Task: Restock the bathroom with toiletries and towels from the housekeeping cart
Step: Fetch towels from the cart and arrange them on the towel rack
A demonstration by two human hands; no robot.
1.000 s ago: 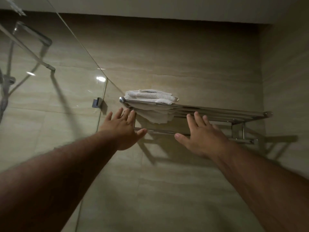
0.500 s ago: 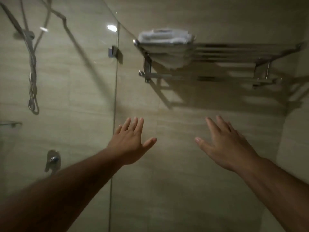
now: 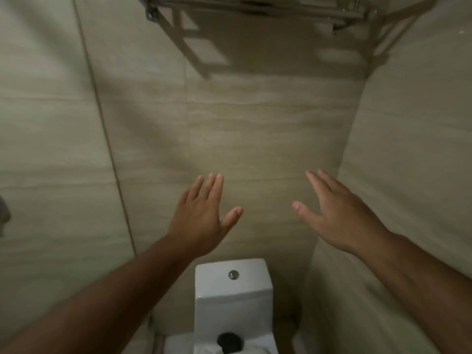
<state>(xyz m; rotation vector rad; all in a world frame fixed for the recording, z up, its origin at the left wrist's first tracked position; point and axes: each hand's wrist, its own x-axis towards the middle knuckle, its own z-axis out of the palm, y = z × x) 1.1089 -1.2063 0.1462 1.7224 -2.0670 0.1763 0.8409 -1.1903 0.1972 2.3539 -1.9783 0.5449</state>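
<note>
Head view, dim light, slight motion blur.

Far left: glass shower panel (image 3: 51,149), its edge a slanting line down the tiled wall. A dark fitting (image 3: 3,215) sits at the left border; it is too blurred for me to identify.

Left grip (image 3: 201,215): bare hand, back towards the camera, fingers straight and close together, thumb spread to the right. It holds nothing and touches nothing, and hangs in the air in front of the far wall (image 3: 255,136).

Centre, near: white toilet cistern (image 3: 232,302) against the far wall, below and between the two hands, with a round metal flush button (image 3: 233,274) on its lid. Below it, at the bottom edge, there is a dark round shape (image 3: 229,341) that I cannot make out.

Centre, top: towel rack (image 3: 255,7), chrome bars, fixed to the far wall well above both hands. Only its underside and lower bar are in frame, so I cannot tell what lies on it. Its shadow falls on the tiles beneath.

Right grip (image 3: 339,215): bare hand, fingers straight and angled up to the left, thumb spread to the left. It is empty and clear of every surface.

Far right: side wall (image 3: 413,162), beige tile.
</note>
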